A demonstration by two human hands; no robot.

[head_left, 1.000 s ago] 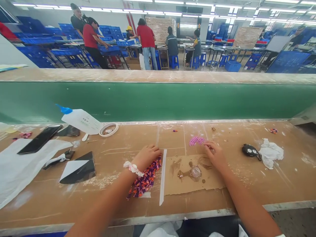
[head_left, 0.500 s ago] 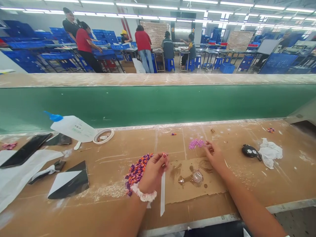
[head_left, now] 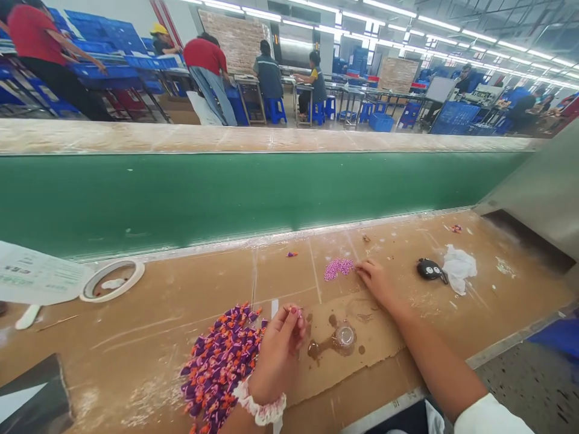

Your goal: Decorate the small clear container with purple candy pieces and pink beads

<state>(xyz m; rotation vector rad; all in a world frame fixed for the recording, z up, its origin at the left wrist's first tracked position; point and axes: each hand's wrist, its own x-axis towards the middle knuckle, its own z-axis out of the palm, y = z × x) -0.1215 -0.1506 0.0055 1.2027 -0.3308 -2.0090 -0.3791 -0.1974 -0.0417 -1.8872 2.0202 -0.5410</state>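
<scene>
Since the earlier frame the view is swinging right, carrying things leftward. At lower centre-left, a rounded heap of small purple-and-orange fabric-like pieces (head_left: 219, 364) is lying just beside the left hand (head_left: 277, 351), which is pinching a small pinkish piece (head_left: 300, 313). Right of centre, a flat pile of tiny pink-purple beads (head_left: 338, 269) is meeting the right hand's (head_left: 373, 283) narrowed fingertips; whether they are gripping any, I cannot tell.

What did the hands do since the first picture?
The left hand moved right, from the purple-and-orange pile to the left edge of the cardboard. Its fingertips are pinched; what's between them is unclear. The right hand stayed by the pink beads.
</scene>
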